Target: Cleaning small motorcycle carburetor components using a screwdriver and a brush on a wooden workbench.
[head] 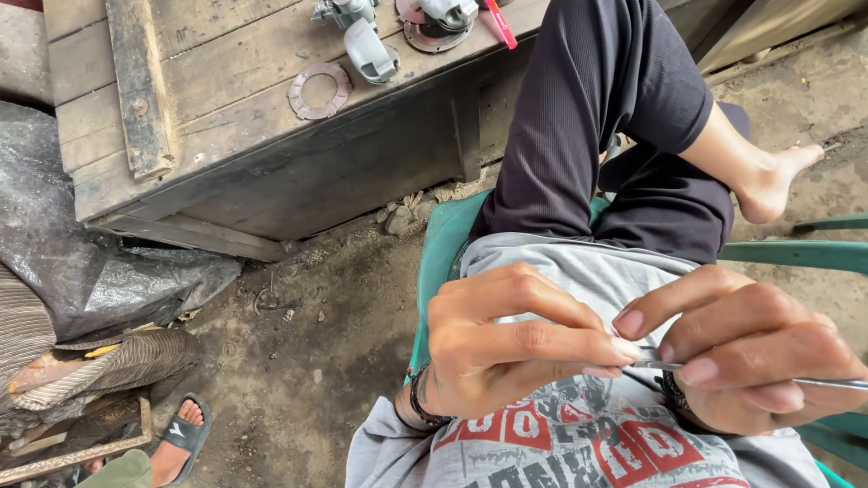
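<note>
I see left hand (506,348) and right hand (750,348) pinched together on a thin metal rod (814,382), well below the wooden bench (226,108).

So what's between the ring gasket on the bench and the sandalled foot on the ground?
In the head view, between the ring gasket and the sandalled foot lie the bench's wooden front, crumpled black plastic sheet, then dirt floor.

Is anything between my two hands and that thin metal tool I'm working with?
Nothing visible. The right hand grips the thin metal tool, and the left hand's fingertips pinch right at its tip.
</note>
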